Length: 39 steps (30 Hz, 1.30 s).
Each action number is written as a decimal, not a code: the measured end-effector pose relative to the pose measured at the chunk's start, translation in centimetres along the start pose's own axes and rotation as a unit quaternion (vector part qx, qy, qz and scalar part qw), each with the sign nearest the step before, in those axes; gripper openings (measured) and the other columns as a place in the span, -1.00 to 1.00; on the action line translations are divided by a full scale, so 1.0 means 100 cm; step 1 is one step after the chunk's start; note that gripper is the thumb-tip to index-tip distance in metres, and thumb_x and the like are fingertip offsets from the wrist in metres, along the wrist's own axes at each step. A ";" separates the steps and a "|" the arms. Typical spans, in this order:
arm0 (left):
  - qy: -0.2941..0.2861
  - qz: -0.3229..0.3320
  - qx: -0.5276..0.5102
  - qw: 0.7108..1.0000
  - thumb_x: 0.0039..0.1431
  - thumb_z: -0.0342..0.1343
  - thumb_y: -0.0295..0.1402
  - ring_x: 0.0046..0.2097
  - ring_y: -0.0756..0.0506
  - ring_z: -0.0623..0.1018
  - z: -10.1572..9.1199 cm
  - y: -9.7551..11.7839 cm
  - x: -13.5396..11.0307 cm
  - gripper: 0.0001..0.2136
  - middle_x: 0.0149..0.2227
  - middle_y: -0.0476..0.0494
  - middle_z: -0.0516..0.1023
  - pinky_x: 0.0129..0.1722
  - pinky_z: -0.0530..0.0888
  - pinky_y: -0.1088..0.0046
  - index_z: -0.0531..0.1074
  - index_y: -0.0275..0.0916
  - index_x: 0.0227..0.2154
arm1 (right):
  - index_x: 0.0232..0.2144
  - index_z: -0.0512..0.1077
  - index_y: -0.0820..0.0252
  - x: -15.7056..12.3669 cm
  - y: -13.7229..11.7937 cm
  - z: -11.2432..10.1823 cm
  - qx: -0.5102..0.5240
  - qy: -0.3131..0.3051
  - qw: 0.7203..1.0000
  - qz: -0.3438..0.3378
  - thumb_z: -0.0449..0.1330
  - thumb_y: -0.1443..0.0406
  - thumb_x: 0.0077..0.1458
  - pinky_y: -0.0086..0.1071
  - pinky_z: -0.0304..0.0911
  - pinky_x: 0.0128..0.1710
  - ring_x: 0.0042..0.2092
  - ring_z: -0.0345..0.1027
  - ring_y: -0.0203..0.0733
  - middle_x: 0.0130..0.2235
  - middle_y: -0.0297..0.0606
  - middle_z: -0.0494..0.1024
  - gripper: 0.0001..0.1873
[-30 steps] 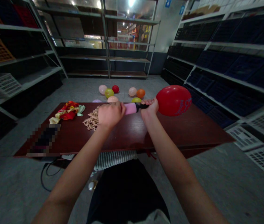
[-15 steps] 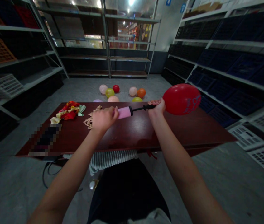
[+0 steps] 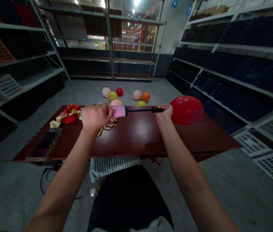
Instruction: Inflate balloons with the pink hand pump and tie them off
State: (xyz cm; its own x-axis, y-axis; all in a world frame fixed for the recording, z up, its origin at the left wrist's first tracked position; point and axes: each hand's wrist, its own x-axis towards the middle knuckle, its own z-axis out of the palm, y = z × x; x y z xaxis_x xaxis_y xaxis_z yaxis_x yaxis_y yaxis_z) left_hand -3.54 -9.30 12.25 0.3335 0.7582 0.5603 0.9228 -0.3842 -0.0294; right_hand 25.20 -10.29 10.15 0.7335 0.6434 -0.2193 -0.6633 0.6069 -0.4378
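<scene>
Pump (image 3: 119,111) at full stretch — left hand (image 3: 95,116) fisted on its pink barrel, right hand (image 3: 164,112) clamped shut at neck of red balloon (image 3: 186,110), 3 o'clock — slack grip could free it.

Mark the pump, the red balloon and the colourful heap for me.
pump (image 3: 119,111), head view, on its pink barrel.
red balloon (image 3: 187,110), head view, on the middle of its inflated body.
colourful heap (image 3: 68,115), head view, on the red part at its middle.
</scene>
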 end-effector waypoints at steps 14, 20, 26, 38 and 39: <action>0.011 0.057 -0.013 0.998 0.41 -0.30 -0.26 -0.28 -0.32 0.61 -0.008 0.052 0.004 -0.49 -0.32 -0.42 0.62 -0.34 0.33 0.21 0.58 -0.35 -0.26 | -0.58 -0.10 0.09 -0.048 0.038 0.023 0.033 -0.036 0.998 0.048 -0.10 0.37 0.31 -0.55 0.04 -0.67 -0.70 -0.09 -0.46 -0.69 -0.60 -0.04 -0.60; -0.040 -0.008 -0.042 0.998 0.40 -0.23 -0.18 -0.27 -0.35 0.65 0.005 0.050 0.003 -0.50 -0.30 -0.38 0.66 -0.32 0.41 0.21 0.63 -0.27 -0.25 | -0.57 -0.06 0.09 -0.046 0.043 0.023 0.015 -0.044 0.998 0.043 -0.07 0.32 0.34 -0.55 0.02 -0.67 -0.70 -0.08 -0.47 -0.68 -0.62 -0.03 -0.59; -0.136 -0.057 -0.097 0.984 0.37 -0.18 -0.13 -0.23 -0.37 0.66 0.021 0.050 0.011 -0.51 -0.27 -0.41 0.66 -0.25 0.50 0.18 0.65 -0.27 -0.19 | -0.57 -0.06 0.08 -0.032 0.043 0.018 -0.025 -0.044 0.998 0.033 -0.05 0.31 0.34 -0.53 0.00 -0.69 -0.70 -0.09 -0.47 -0.68 -0.63 -0.03 -0.59; -0.179 -0.037 -0.054 0.982 0.37 -0.24 -0.07 -0.13 -0.44 0.64 0.027 0.017 0.010 -0.45 -0.23 -0.40 0.67 -0.23 0.47 0.13 0.66 -0.21 -0.21 | -0.56 -0.10 0.08 0.015 -0.008 -0.006 0.000 0.018 1.000 -0.009 -0.10 0.42 0.29 -0.55 0.00 -0.71 -0.72 -0.11 -0.48 -0.69 -0.64 -0.04 -0.61; -0.175 -0.031 -0.049 0.983 0.37 -0.24 -0.07 -0.14 -0.44 0.64 0.027 0.014 0.010 -0.45 -0.24 -0.40 0.67 -0.25 0.46 0.14 0.66 -0.21 -0.21 | -0.56 -0.10 0.08 0.017 -0.010 -0.008 -0.002 0.022 1.000 -0.013 -0.11 0.42 0.28 -0.56 0.00 -0.70 -0.72 -0.11 -0.48 -0.70 -0.64 -0.04 -0.62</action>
State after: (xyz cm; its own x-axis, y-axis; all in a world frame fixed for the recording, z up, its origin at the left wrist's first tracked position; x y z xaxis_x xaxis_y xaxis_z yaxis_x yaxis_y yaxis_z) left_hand -1.36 -7.64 10.55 0.3392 0.9097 0.2396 0.9259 -0.3679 0.0860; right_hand 27.25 -10.16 9.54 0.7558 0.6070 -0.2455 -0.6440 0.6213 -0.4464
